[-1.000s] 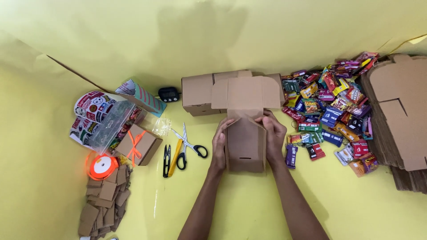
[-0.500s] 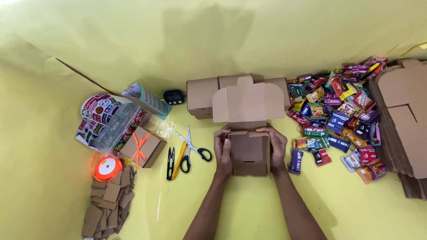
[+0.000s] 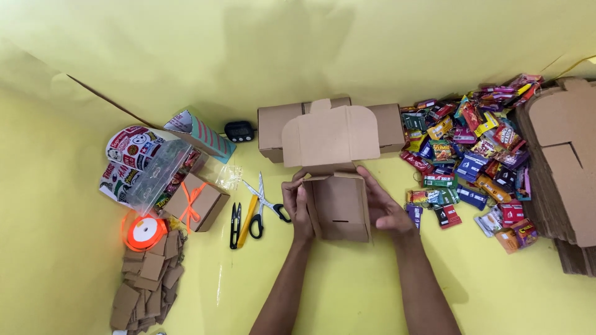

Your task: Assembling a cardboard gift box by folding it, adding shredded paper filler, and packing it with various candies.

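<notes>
A small brown cardboard box [image 3: 338, 208] stands on the yellow surface with its lid flap [image 3: 331, 135] raised toward the back. My left hand [image 3: 297, 205] presses against the box's left wall. My right hand [image 3: 385, 208] lies against its right wall, fingers spread along the side. The inside of the box looks bare, with a slot in its front panel.
Closed brown boxes [image 3: 273, 127] stand behind. A heap of colourful candy packets [image 3: 472, 164] lies right, beside a stack of flat cardboard blanks [image 3: 568, 167]. Scissors [image 3: 266, 201], snips [image 3: 235, 217], a ribbon-tied box [image 3: 197, 201], an orange ribbon spool [image 3: 144, 231], sticker packs [image 3: 133, 161] and cardboard tags [image 3: 146, 285] lie left.
The box has been set squarer, and its lid now stands more upright. My right hand slid from the top corner down along the right wall, with its fingers spreading.
</notes>
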